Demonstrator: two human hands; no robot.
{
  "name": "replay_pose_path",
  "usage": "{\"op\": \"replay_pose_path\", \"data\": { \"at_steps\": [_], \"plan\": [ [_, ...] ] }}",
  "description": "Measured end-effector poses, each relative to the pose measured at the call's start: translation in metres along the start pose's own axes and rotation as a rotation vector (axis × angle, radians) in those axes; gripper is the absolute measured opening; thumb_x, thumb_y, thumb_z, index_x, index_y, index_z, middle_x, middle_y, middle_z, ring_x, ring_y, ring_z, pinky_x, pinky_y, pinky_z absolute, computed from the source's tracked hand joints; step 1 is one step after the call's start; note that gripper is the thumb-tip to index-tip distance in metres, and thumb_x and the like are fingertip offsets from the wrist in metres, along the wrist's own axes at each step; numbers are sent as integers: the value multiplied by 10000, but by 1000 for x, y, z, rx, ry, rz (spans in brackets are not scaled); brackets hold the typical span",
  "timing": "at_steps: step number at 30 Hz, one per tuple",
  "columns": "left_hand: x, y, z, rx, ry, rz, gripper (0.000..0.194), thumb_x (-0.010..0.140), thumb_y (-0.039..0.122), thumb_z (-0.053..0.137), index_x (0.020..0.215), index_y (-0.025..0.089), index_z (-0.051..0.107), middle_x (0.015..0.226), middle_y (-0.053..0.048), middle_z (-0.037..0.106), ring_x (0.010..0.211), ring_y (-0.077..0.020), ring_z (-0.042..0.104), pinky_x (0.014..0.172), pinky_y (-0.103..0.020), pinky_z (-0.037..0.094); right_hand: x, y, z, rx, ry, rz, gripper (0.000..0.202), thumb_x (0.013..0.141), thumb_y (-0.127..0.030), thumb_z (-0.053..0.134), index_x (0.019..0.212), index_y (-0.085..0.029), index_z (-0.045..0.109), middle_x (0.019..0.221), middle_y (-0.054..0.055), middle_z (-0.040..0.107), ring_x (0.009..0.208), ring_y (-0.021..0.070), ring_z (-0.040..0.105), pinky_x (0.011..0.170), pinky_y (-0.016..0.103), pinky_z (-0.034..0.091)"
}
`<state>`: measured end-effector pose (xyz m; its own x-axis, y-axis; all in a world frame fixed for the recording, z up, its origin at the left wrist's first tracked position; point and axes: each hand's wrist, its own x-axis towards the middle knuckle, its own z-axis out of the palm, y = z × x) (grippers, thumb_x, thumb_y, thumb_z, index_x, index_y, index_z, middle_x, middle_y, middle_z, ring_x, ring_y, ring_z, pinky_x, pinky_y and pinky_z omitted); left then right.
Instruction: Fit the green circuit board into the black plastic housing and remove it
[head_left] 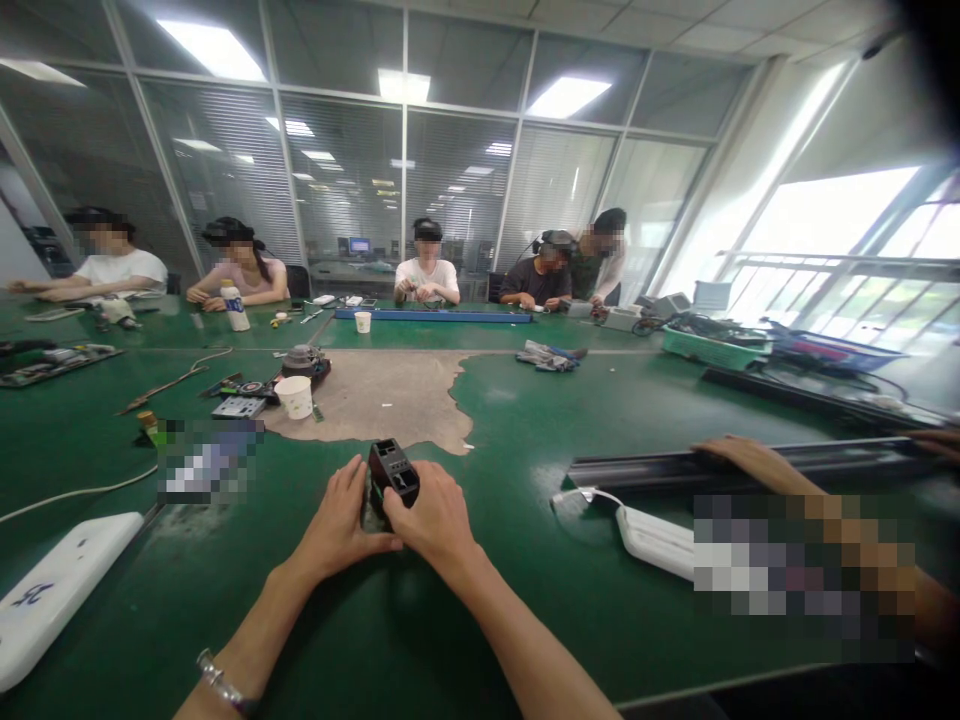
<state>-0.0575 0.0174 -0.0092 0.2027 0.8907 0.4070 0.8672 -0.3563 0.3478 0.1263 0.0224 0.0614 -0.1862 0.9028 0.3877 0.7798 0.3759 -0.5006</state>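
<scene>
My right hand (439,510) is closed around a small black plastic box (394,468) with rectangular openings and small slots on its upper face. The box is held tilted, just above or on the green table (517,620); the exact contact is hidden. My left hand (341,520) lies beside it on the left, fingers stretched forward and thumb reaching toward my right hand. Whether the left fingertips touch the box I cannot tell. A bare tan patch (375,395) of tabletop lies beyond both hands.
A paper cup (294,397) stands beside loose electronic parts (238,407). White power banks (71,590) lie left and right. A neighbour's hand (750,455) rests on a long black rail (645,470). Gloves (551,355) and a green basket (712,345) lie farther off. Several people sit opposite.
</scene>
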Motion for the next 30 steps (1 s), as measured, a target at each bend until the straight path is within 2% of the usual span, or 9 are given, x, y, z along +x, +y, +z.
{"op": "replay_pose_path", "data": {
  "at_steps": [4, 8, 15, 18, 21, 25, 27, 30],
  "plan": [
    [1, -2, 1, -6, 12, -2, 1042, 604, 664, 669, 1422, 165, 260, 1480, -193, 247, 1360, -386, 222, 1080, -565, 249, 12, 18, -18, -46, 40, 76, 268, 795, -399, 506, 957, -198, 578, 907, 66, 630, 886, 215, 593, 782, 290, 401],
    [4, 1, 0, 12, 15, -14, 1002, 599, 676, 664, 1386, 155, 328, 1474, -189, 258, 1349, -388, 243, 1083, -562, 244, 20, 40, -28, -198, -62, 205, 327, 755, -410, 515, 964, -170, 593, 921, 116, 641, 874, 261, 609, 735, 322, 403],
    [8, 6, 1, 31, 20, -53, 976, 570, 692, 673, 1329, 140, 403, 1461, -190, 274, 1339, -401, 249, 1077, -563, 251, 17, 48, -22, -331, -193, 224, 371, 727, -409, 532, 972, -139, 598, 913, 160, 648, 859, 303, 627, 727, 368, 421],
    [7, 4, 3, 2, 24, -70, 952, 571, 672, 686, 1318, 145, 421, 1454, -187, 286, 1333, -403, 259, 1066, -568, 266, 15, 47, -20, -350, -222, 185, 421, 715, -478, 558, 962, -140, 601, 935, 163, 642, 877, 313, 620, 731, 379, 430],
    [6, 2, 3, -40, 26, -65, 919, 590, 647, 690, 1322, 159, 422, 1451, -178, 292, 1331, -389, 270, 1061, -552, 286, 13, 48, -21, -343, -207, 141, 506, 682, -557, 591, 976, -146, 594, 991, 163, 628, 913, 310, 605, 740, 375, 435],
    [6, 1, 2, -75, 20, -41, 881, 614, 625, 686, 1319, 166, 422, 1445, -171, 298, 1329, -370, 285, 1064, -530, 302, 14, 49, -23, -319, -202, 118, 355, 703, -418, 596, 933, -148, 599, 921, 135, 643, 853, 268, 618, 722, 339, 433],
    [6, 1, 2, -75, 11, -24, 876, 624, 616, 684, 1325, 164, 413, 1444, -173, 301, 1329, -367, 286, 1068, -530, 298, 15, 48, -24, -284, -141, 108, 267, 732, -369, 563, 888, -156, 606, 879, 117, 647, 830, 255, 618, 710, 325, 431],
    [5, 1, 0, -73, 6, 2, 864, 654, 601, 671, 1345, 167, 385, 1451, -172, 292, 1338, -352, 274, 1080, -522, 289, 16, 41, -26, -167, 17, 49, 223, 782, -360, 529, 885, -181, 614, 873, 83, 646, 849, 229, 604, 734, 301, 427]
  ]
}}
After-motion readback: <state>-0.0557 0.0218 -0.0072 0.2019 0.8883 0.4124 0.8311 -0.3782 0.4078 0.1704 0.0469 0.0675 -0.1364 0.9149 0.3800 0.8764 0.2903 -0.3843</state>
